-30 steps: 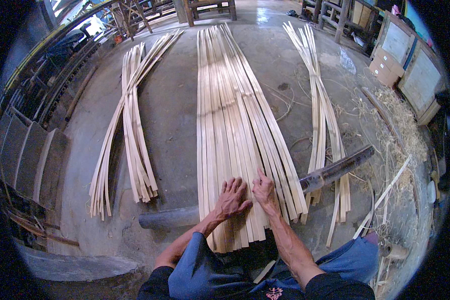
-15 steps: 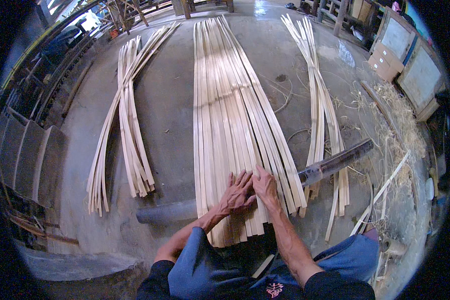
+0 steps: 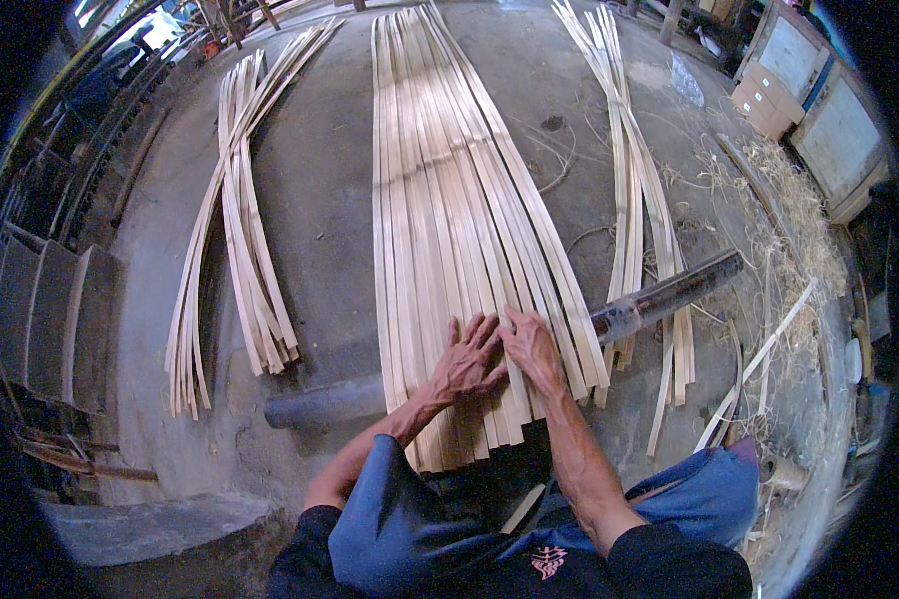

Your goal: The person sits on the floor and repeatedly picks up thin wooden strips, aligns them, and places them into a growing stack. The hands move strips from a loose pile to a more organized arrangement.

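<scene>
A wide row of long, pale, flat strips, bamboo by the look of them (image 3: 440, 200), runs away from me across the floor. Their near ends lie over a dark round pole (image 3: 669, 297) set crosswise. My left hand (image 3: 466, 361) rests flat on the strips with its fingers spread. Close beside it on the right, my right hand (image 3: 534, 351) has its fingers bent and pinched at the edge of one strip in the row. Its thumb side is nearly touching the left fingertips. Part of the pinched strip is hidden under the fingers.
Crossed strip bundles lie on the left (image 3: 235, 190) and on the right (image 3: 624, 170). Tangled shavings (image 3: 794, 210) cover the floor at the right, by a cardboard box (image 3: 767, 105) and leaning panels (image 3: 839, 145). Grey blocks (image 3: 55, 309) stand at the left edge.
The whole scene has shifted slightly up in the view. Both hands keep nearly the same place on the strips, with the right fingers only slightly moved.
</scene>
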### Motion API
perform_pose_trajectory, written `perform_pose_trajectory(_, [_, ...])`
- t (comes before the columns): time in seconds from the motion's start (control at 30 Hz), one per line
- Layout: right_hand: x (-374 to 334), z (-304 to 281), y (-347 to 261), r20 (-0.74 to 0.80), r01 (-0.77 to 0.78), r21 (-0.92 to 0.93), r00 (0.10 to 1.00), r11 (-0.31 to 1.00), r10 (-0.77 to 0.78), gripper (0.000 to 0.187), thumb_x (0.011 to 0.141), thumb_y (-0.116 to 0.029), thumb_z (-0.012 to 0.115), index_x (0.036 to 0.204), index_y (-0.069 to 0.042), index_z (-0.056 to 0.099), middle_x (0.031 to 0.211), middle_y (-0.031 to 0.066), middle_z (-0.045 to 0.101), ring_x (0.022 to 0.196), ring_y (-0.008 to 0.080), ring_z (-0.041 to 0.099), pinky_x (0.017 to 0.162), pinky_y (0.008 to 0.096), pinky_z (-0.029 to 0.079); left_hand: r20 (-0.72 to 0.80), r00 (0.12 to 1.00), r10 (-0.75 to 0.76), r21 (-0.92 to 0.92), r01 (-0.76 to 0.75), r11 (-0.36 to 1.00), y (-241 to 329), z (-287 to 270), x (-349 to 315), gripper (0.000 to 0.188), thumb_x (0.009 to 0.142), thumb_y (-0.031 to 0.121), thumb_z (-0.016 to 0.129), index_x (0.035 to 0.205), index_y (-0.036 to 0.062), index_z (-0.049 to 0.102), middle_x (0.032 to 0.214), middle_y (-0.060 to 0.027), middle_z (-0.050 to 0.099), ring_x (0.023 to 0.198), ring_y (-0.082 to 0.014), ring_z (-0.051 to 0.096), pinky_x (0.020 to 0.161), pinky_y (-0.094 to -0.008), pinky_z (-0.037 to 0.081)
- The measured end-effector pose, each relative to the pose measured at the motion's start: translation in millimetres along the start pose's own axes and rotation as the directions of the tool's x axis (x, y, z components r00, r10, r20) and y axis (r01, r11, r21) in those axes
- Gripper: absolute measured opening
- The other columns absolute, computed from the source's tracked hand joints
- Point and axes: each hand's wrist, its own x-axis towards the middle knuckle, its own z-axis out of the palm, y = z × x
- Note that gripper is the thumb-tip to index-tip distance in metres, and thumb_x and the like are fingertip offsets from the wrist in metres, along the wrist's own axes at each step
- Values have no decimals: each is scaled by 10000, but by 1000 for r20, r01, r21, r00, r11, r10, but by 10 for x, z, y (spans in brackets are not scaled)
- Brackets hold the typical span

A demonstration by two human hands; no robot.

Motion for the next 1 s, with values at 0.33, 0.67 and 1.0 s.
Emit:
perform_pose_trajectory(0.33, [78,157,64,-23,76,126,997,989,-74,416,712,-185,566,1068,27,532,736,205,528,701,303,537,644,395,429,73,997,1,143,-12,990,-50,52,7,690,743,438,484,1291,54,314,1368,-193,240,1294,-333,162,1007,-589,67])
perform_pose_trajectory(0.67, [20,132,25,11,38,28,999,999,-38,443,735,-172,556,1118,47,507,954,273,541,890,387,533,824,399,436,15,999,-28,143,26,989,-51,128,6,719,692,480,526,1258,65,372,1379,-152,239,1306,-306,136,1026,-555,53])
perform_pose_trajectory(1.0, [-18,96,14,-44,31,-15,999,999,-31,443,746,-197,561,1135,8,506,955,279,534,907,378,532,802,403,431,-58,998,-20,-2,20,1000,18,-30,-38,680,800,475,424,1294,21,313,1383,-135,248,1294,-301,187,1023,-553,69])
